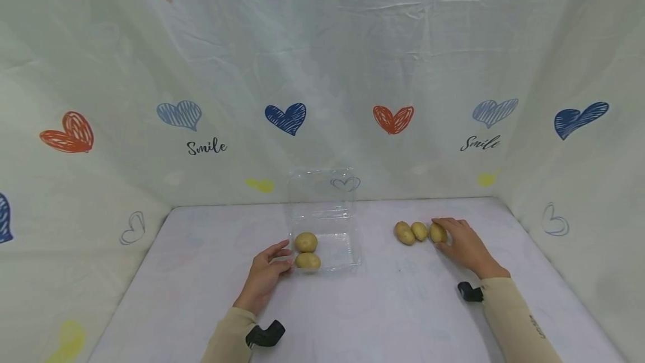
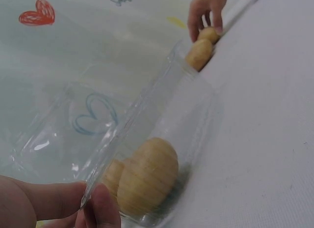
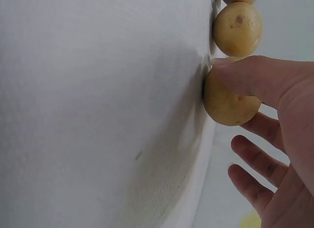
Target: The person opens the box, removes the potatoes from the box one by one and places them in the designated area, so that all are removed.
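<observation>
A clear plastic box [image 1: 342, 252] with its lid [image 1: 322, 186] raised stands mid-table, holding two potatoes [image 1: 305, 242] [image 1: 308, 261] one behind the other along its left side. My left hand [image 1: 264, 276] pinches the box's left rim between thumb and fingers, as the left wrist view shows. To the right of the box, my right hand [image 1: 468, 248] has thumb and fingers around a potato [image 3: 230, 98] on the table, its other fingers spread. Just left of that one are two more potatoes [image 1: 405, 233] [image 1: 419, 231], close together in a row.
The table [image 1: 383, 318] is covered by a white cloth. Behind it and at both sides hangs a pale curtain [image 1: 332, 71] printed with hearts and lettering. Black wrist devices [image 1: 267, 334] [image 1: 470, 292] sit at both sleeves.
</observation>
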Motion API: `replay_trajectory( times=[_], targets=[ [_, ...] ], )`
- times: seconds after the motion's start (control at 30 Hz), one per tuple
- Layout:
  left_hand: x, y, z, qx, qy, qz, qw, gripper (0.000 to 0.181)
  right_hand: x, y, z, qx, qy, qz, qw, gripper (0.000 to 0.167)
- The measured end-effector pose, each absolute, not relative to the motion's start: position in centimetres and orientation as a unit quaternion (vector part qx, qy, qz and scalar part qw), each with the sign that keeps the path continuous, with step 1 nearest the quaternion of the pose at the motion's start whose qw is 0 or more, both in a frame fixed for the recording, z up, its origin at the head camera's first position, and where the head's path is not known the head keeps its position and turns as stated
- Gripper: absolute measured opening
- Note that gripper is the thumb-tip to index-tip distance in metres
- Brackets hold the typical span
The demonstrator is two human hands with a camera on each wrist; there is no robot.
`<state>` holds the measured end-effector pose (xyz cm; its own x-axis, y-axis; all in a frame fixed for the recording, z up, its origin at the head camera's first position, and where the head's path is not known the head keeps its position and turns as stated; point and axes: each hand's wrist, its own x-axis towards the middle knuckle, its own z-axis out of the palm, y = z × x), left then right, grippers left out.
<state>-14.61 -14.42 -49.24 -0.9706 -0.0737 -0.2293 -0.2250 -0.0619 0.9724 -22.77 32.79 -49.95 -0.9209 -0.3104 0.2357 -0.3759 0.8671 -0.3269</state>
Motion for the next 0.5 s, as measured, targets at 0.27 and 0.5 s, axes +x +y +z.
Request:
replay_trajectory(
  times=[0.27, 0.5],
  targets=[
    [-14.55, -14.33, -49.17, -0.110, 0.681, 0.722, 0.051, 0.056, -22.53, 32.59, -49.87, 0.173, -0.964, 0.191, 0.071, 0.061],
    [-14.60, -14.31, -49.26, -0.112, 0.679, 0.724, 0.048, 0.056, -22.40, 32.72, -49.81, 0.172, -0.962, 0.200, 0.077, 0.063]
  ],
)
